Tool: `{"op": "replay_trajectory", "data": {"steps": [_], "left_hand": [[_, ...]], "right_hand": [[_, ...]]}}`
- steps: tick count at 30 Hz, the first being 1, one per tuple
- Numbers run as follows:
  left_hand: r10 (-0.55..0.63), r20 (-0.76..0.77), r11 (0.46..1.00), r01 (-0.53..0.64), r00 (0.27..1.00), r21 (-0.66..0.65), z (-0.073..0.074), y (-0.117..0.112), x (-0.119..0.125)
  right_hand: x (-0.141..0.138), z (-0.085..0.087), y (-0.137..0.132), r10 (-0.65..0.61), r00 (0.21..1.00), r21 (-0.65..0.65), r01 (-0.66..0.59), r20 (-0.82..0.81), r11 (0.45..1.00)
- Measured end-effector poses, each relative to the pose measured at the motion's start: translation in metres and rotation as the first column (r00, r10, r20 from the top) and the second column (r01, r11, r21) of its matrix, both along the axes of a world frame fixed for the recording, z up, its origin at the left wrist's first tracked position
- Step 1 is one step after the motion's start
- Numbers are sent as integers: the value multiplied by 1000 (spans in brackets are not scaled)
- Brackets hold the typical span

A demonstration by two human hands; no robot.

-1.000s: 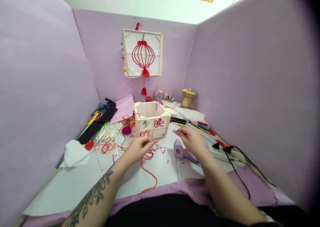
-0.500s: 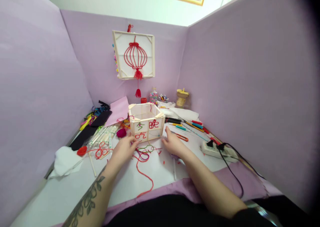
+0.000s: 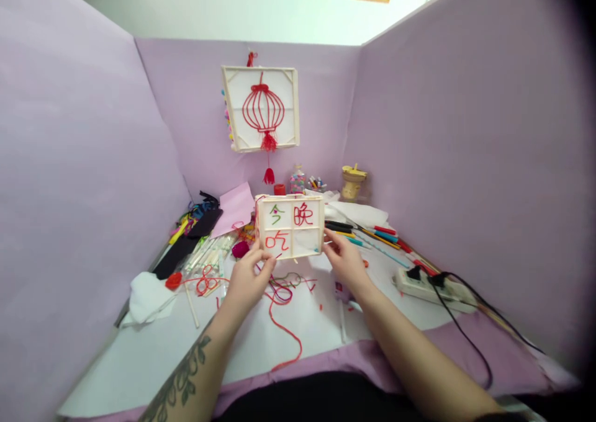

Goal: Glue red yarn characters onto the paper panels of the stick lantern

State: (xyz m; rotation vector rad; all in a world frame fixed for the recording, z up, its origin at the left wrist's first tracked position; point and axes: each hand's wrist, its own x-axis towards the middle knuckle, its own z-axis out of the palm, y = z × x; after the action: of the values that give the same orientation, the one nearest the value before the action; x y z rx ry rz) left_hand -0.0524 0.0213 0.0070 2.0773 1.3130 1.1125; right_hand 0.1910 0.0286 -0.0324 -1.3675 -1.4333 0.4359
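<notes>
A small box lantern (image 3: 290,226) of wooden sticks and white paper is lifted above the table, its front panel facing me with red and green yarn characters. My left hand (image 3: 248,278) grips its lower left corner. My right hand (image 3: 343,259) grips its lower right corner. A tangle of red and green yarn (image 3: 282,291) lies on the white table sheet (image 3: 144,354) just below both hands, with one red strand trailing toward me.
A finished lantern panel (image 3: 261,108) hangs on the back purple wall. Pens and tools (image 3: 372,233) lie at the right, a power strip (image 3: 431,282) with black cables further right. Sticks, yarn balls and a white cloth (image 3: 146,295) crowd the left. Jars (image 3: 352,183) stand at the back.
Both hands came in to the box lantern, took its lower corners and lifted it off the table, tilting its front panel toward me. The right hand left the scissors and glue gun area.
</notes>
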Motion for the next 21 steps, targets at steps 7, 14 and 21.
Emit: {"op": "replay_trajectory", "data": {"steps": [7,14,21], "left_hand": [[15,159,992,-35,987,121,8,-11,2],[5,71,986,-17,997,163,7,-11,2],[1,22,969,-7,1000,248,2,-11,3]], "right_hand": [[-5,15,-5,104,933,98,-74,-346,992],[-8,18,-8,118,911,85,-92,-394,992],[-8,21,-12,103,924,46,-93,-367,995]]}}
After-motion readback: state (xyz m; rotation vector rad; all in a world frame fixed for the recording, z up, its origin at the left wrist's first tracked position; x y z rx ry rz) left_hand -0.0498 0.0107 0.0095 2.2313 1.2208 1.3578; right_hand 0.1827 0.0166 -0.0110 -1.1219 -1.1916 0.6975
